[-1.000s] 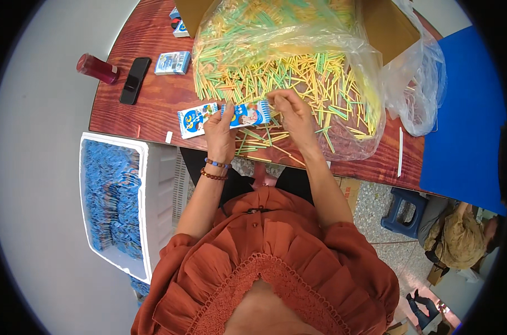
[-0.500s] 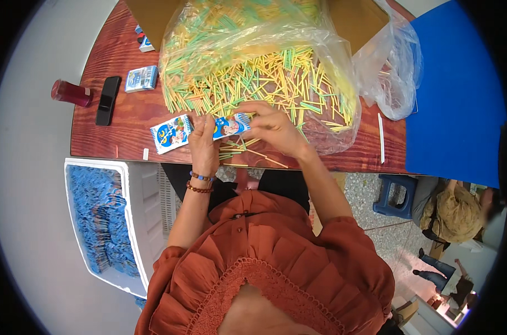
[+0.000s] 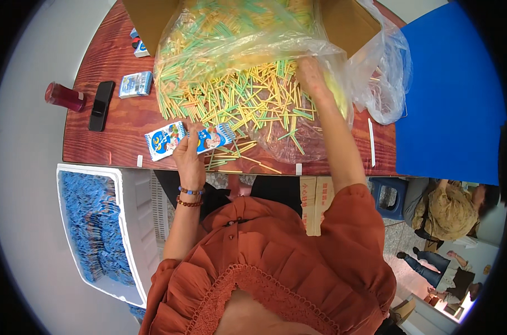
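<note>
My left hand (image 3: 190, 149) is closed at the table's front edge. It grips a small blue-and-white packet (image 3: 214, 138) between thumb and fingers. A second packet (image 3: 164, 140) like it lies against the left side of that hand; I cannot tell whether the hand touches or holds it. My right hand (image 3: 310, 77) is stretched forward into the opening of a clear plastic bag (image 3: 298, 40). Its fingers are hidden under the plastic, next to a heap of thin yellow, green and orange sticks (image 3: 259, 103). Some loose sticks lie near the left hand.
At the left of the table are a stack of packets (image 3: 135, 85), a black phone (image 3: 101, 106) and a red-filled jar (image 3: 65, 96). A white foam box (image 3: 119, 223) of blue packets stands lower left. A blue board (image 3: 454, 106) lies right, beside a crumpled clear bag (image 3: 390, 84).
My right hand has left the packet by the left hand and moved forward and right into the bag. My left hand still holds its packet.
</note>
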`<action>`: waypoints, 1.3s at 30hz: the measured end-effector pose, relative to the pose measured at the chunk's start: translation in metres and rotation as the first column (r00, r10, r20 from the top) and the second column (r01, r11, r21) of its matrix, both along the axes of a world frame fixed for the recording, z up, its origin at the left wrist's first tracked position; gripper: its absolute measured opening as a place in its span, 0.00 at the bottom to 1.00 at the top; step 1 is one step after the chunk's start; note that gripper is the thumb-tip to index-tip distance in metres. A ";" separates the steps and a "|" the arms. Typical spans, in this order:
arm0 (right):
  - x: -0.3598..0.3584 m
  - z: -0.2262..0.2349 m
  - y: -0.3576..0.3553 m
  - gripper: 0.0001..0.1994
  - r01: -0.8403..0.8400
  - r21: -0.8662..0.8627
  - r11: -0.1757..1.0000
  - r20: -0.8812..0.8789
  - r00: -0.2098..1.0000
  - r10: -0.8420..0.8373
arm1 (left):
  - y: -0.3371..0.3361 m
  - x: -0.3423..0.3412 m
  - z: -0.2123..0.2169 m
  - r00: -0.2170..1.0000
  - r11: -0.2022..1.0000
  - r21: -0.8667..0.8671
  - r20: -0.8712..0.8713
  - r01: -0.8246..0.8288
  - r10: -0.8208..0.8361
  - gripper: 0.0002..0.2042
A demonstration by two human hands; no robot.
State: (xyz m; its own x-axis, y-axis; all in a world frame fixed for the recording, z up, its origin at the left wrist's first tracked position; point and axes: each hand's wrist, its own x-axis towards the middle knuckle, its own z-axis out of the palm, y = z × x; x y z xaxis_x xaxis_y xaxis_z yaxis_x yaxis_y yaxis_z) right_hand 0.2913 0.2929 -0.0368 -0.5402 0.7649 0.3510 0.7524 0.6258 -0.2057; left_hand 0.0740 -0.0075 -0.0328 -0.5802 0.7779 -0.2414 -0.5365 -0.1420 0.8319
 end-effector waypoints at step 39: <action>-0.052 0.025 -0.156 0.12 -0.809 -0.336 0.482 -0.839 0.025 -0.543 | 0.033 0.021 -0.014 0.983 0.995 0.082 0.171 0.059 -0.073 0.08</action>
